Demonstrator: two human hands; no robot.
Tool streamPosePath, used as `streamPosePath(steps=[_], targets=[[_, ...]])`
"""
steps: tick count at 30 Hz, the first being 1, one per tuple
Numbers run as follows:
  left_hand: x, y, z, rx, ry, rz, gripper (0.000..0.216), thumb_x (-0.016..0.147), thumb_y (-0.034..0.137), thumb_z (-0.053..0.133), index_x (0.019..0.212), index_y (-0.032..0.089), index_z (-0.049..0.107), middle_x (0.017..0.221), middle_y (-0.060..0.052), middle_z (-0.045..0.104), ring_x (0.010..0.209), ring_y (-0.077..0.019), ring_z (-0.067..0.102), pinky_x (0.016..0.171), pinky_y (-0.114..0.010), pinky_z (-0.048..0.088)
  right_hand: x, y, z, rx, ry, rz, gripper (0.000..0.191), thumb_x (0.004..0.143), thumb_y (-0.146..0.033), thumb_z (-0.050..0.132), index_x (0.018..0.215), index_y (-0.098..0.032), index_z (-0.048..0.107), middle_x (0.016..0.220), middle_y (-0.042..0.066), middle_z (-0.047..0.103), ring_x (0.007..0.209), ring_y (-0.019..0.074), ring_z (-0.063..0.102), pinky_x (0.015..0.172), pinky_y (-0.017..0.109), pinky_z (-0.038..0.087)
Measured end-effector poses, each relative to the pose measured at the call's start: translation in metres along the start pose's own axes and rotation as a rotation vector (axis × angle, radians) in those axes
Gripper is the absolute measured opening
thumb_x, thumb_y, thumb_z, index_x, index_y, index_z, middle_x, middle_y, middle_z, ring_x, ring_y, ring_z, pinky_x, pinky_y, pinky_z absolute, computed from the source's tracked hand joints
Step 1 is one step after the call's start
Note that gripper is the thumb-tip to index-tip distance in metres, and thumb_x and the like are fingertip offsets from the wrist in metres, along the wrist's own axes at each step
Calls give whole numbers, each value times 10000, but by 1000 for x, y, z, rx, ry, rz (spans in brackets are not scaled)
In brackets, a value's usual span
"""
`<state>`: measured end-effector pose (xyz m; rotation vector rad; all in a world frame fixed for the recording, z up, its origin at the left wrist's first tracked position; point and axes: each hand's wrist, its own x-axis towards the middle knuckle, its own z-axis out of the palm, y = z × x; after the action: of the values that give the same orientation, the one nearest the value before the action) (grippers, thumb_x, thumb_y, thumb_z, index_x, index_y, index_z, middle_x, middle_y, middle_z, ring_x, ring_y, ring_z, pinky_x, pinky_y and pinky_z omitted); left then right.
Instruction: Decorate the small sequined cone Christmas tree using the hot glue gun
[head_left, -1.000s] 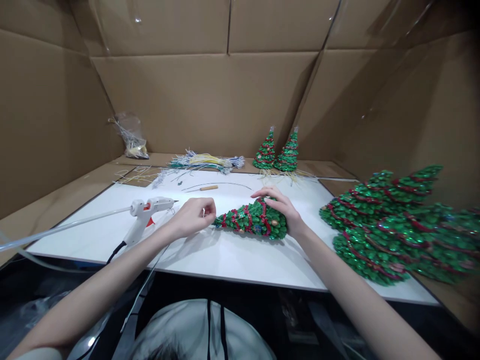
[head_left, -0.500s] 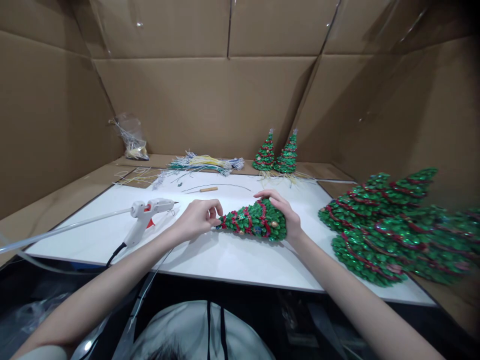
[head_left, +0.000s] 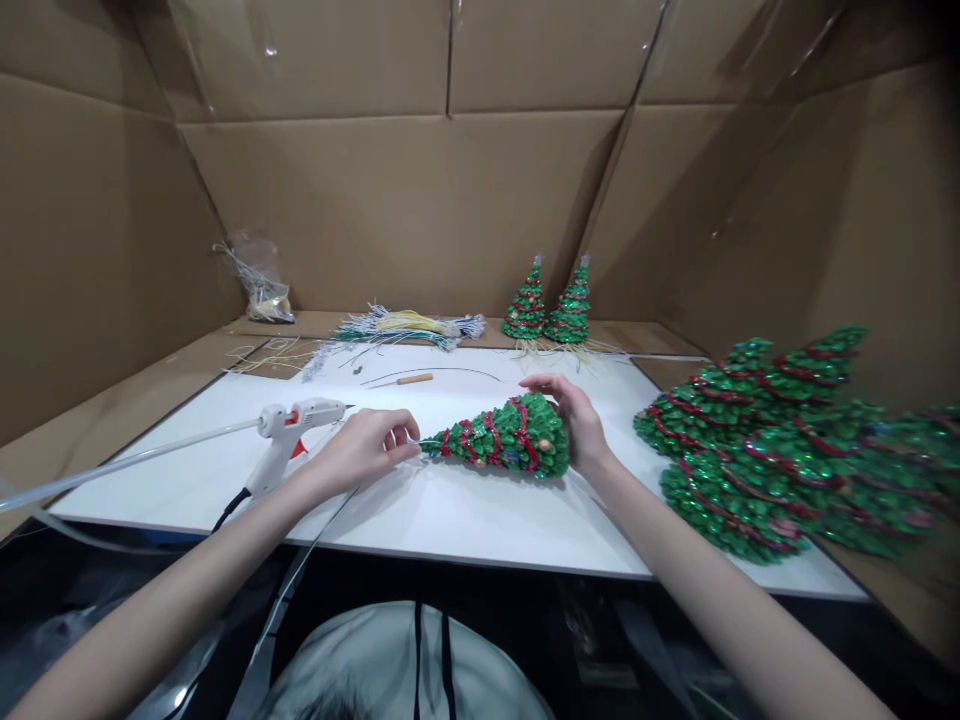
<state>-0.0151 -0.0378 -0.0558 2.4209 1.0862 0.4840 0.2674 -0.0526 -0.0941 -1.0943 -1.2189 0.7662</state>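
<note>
A small green Christmas tree (head_left: 510,436) with red garland and little baubles lies on its side on the white board, its tip toward the left. My left hand (head_left: 367,445) is just off the tip, fingers closed in a pinch on a thin pale wire (head_left: 426,442) that comes out of it. At the base, my right hand (head_left: 581,420) curls round the tree's wide end and steadies it; some of its fingers are hidden behind the branches.
A white glue gun (head_left: 289,435) stands left. Farther back lie a wooden-handled tool (head_left: 415,379), a bundle of wires (head_left: 409,323) and a plastic bag (head_left: 262,280). Two finished-looking trees (head_left: 525,305) stand behind; several bigger ones (head_left: 735,500) crowd the right. Cardboard walls (head_left: 397,210) surround the board.
My left hand has drawn back leftward from the tip, and a length of wire now shows between them. The right hand stays at the base, its fingers slightly shifted.
</note>
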Motion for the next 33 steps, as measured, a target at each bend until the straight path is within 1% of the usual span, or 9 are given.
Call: streamPosePath(steps=[4, 7, 9, 12, 15, 20, 23, 27, 33], targets=[[0, -1, -1, -3, 1, -9, 144, 818, 301, 544, 814, 189, 635, 676, 9, 623, 615, -126, 558, 564, -211, 383, 3, 1, -5, -59, -38, 12, 345, 830, -446, 383, 827, -216, 640, 852, 33, 577, 814, 190, 541, 697, 307, 432], [3, 1, -2, -9, -4, -7, 132, 811, 281, 549, 791, 184, 637, 678, 7, 625, 614, -122, 554, 573, -210, 385, 6, 3, -10, -125, -52, -5, 329, 828, -436, 414, 822, -215, 658, 890, 29, 591, 852, 186, 536, 707, 297, 420], [6, 4, -1, -6, -11, -6, 123, 804, 269, 556, 782, 182, 639, 671, 7, 621, 606, -120, 549, 572, -209, 384, 7, 3, -12, -127, -73, -5, 336, 828, -440, 414, 832, -215, 663, 896, 27, 591, 870, 185, 532, 722, 294, 419], [12, 6, 2, 6, -10, 8, 103, 791, 255, 566, 793, 184, 640, 654, 12, 610, 596, -118, 541, 562, -206, 375, 7, 2, -10, -47, -130, 65, 376, 831, -468, 397, 860, -207, 666, 872, 25, 588, 845, 182, 546, 737, 299, 429], [16, 6, 4, 25, 7, 19, 89, 779, 252, 575, 791, 184, 631, 649, 14, 604, 599, -120, 538, 560, -205, 367, 5, -2, -6, 43, -186, 141, 434, 835, -513, 377, 874, -191, 665, 819, 30, 604, 788, 182, 560, 719, 305, 434], [16, 2, 5, 24, -11, 13, 125, 793, 298, 564, 790, 186, 621, 677, 9, 624, 602, -123, 550, 561, -205, 373, 3, -4, -3, 122, -224, 170, 460, 830, -533, 374, 854, -175, 662, 750, 31, 609, 740, 179, 549, 686, 295, 416], [16, 0, 5, 29, -14, 4, 138, 796, 313, 563, 784, 188, 620, 666, 10, 626, 588, -122, 551, 552, -204, 369, 3, -2, -3, 102, -229, 148, 444, 842, -505, 374, 846, -173, 669, 783, 30, 613, 775, 180, 545, 727, 297, 409], [19, 0, 5, 52, -17, -3, 136, 793, 311, 568, 762, 188, 616, 634, 16, 610, 579, -125, 539, 550, -208, 363, 4, 1, -4, 44, -247, 58, 370, 852, -453, 426, 840, -179, 675, 871, 24, 619, 854, 180, 538, 804, 292, 390], [24, 1, 5, 92, -26, -8, 132, 796, 299, 549, 760, 188, 612, 638, 15, 609, 579, -127, 538, 554, -214, 358, 5, 0, -6, -5, -286, -20, 375, 867, -445, 423, 847, -174, 681, 897, 34, 615, 903, 187, 535, 852, 298, 371]])
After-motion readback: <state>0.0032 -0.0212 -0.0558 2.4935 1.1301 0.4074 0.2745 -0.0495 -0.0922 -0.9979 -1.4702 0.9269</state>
